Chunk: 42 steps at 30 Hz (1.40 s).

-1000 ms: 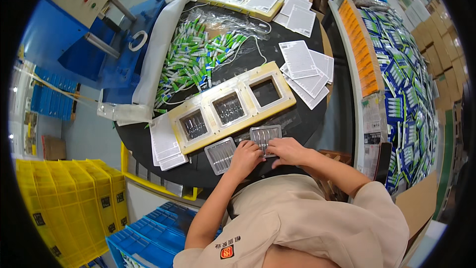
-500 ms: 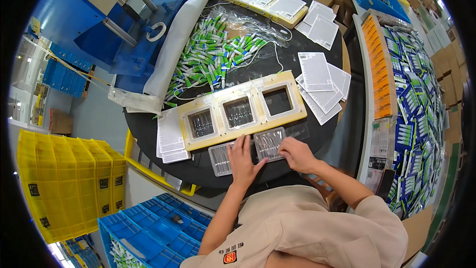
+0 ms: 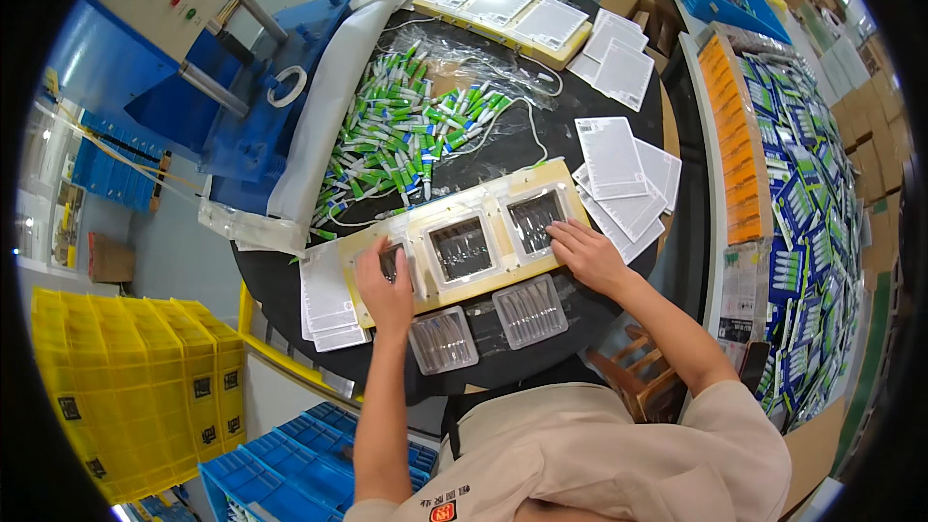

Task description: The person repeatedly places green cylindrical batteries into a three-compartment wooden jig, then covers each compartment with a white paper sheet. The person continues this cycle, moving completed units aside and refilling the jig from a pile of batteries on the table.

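Your left hand (image 3: 384, 282) is now spreading over the frame (image 3: 501, 237) at nine o'clock, right hand (image 3: 592, 256) at three, fingers apart. A tray (image 3: 535, 223) is newly filling its three-o'clock window (image 3: 532, 258).

Tubes (image 3: 391, 140) behind frame (image 3: 500, 232), trays (image 3: 530, 311) before it, cards (image 3: 612, 162) either side

We list: yellow three-window fixture (image 3: 503, 273), oblong, lying flat at centre of frame, slanting up toward right; windows rimmed in pale, translucent border. Middle-window tray (image 3: 462, 249) and right-window tray (image 3: 536, 222): clear, ribbed, seated in openings. Left window: partly covered, contents unclear to us. Below fixture, we count two loose items: left loose tray (image 3: 444, 340), right loose tray (image 3: 530, 312), clear, ribbed, flat, apart.
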Tool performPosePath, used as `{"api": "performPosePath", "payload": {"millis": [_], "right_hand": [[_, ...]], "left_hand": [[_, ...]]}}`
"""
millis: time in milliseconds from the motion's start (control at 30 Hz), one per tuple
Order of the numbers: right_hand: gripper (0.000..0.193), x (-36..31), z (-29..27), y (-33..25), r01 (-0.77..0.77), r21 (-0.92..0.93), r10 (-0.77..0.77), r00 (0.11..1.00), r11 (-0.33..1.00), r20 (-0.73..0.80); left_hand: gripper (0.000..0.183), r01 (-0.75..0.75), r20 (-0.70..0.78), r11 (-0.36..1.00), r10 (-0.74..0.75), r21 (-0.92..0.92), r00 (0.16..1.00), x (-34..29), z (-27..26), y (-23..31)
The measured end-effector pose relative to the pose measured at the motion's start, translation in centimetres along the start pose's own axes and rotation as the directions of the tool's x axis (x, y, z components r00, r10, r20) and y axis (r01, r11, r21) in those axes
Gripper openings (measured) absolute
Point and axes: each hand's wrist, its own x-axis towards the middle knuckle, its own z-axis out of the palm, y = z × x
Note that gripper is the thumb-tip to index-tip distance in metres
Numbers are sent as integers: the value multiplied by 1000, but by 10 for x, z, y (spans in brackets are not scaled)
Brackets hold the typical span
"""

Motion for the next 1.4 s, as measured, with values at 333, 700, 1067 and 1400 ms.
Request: {"api": "performPosePath", "payload": {"millis": [333, 700, 1067, 1400], "right_hand": [[22, 30, -19, -2, -336, 537, 308, 940, 774, 146], [28, 277, 117, -15, -469, 370, 465, 879, 802, 107], [19, 243, 67, -95, -157, 689, 322, 939, 707, -117], [32, 177, 100, -170, 250, 385, -233, 968, 888, -92]], "left_hand": [[38, 69, 324, 927, -198, 369, 925, 110, 64, -63], [29, 265, 209, 964, -259, -1, 943, 115, 30, -64], [28, 154, 21, 987, -155, 53, 988, -43, -57, -54], [34, -128, 19, 945, 128, 300, 992, -50, -28, -77]]}}
